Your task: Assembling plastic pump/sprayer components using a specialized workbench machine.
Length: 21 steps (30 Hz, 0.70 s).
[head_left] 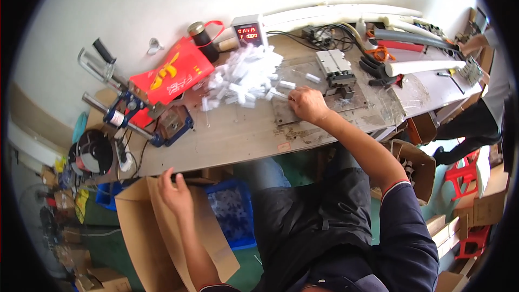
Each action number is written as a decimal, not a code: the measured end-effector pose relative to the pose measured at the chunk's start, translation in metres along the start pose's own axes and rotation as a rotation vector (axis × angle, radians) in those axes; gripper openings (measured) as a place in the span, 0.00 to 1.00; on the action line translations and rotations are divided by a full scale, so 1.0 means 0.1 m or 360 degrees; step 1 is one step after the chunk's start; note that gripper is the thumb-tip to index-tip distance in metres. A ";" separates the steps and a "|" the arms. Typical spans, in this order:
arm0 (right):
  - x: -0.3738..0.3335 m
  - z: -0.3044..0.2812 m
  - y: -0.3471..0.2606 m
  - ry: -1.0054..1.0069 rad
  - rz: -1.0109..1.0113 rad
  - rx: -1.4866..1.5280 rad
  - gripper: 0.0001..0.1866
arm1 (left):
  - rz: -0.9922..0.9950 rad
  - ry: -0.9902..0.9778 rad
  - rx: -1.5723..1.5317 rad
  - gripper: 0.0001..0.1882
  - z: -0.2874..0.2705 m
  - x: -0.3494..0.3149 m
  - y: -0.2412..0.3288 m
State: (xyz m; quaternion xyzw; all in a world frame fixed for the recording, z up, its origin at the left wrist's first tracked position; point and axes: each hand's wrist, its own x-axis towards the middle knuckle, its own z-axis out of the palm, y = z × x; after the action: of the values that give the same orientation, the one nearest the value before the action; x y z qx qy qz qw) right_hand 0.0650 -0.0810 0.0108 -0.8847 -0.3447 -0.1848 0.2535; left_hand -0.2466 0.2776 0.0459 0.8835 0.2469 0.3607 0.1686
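My right hand (309, 104) is over the worktable, its fingers curled in a pinch at the end of a small clear, ribbed plastic piece (278, 93). Just left of it spreads a heap of small translucent white plastic pieces (243, 73). Two loose pieces lie nearer the metal fixture (335, 68), which stands right of my hand on a flat metal plate (357, 101). Lower left, my left hand (176, 193) hangs above an open cardboard box (138, 232), fingers apart and nothing in them.
A blue hand press (175, 124), a red bag (173, 73), a dark flask (203, 40) and a digital display box (250, 31) stand on the table's left half. Black-handled pliers (381, 70) lie to the right. A blue bin (232, 211) sits below; another person (489, 92) stands far right.
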 end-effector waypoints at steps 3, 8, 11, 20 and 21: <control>-0.25 -0.26 -0.10 0.0048 0.0488 0.0484 0.09 | 0.0197 -0.0187 -0.0191 0.14 0.43 -0.05 0.39; -0.93 -0.64 0.37 0.0292 0.0963 0.0551 0.11 | 0.0541 -0.0426 -0.0541 0.13 1.15 0.01 1.42; -1.02 -0.81 0.55 0.0225 0.1111 0.0466 0.11 | 0.0783 -0.0497 -0.0766 0.13 1.57 0.14 2.04; -0.87 -0.79 0.54 0.0217 0.1292 0.0393 0.12 | 0.0945 -0.0351 -0.0794 0.06 2.63 0.15 2.54; -0.86 -0.80 0.54 0.0224 0.1319 0.0390 0.12 | 0.0896 -0.0352 -0.0847 0.06 2.63 0.14 2.53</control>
State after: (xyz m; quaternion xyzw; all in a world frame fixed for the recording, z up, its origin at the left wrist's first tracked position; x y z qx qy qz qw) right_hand 0.0309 -0.2056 0.0147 -0.8969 0.0382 -0.0850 0.4323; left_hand 0.0315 0.0462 -0.0057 0.8755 -0.1265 0.3468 0.3118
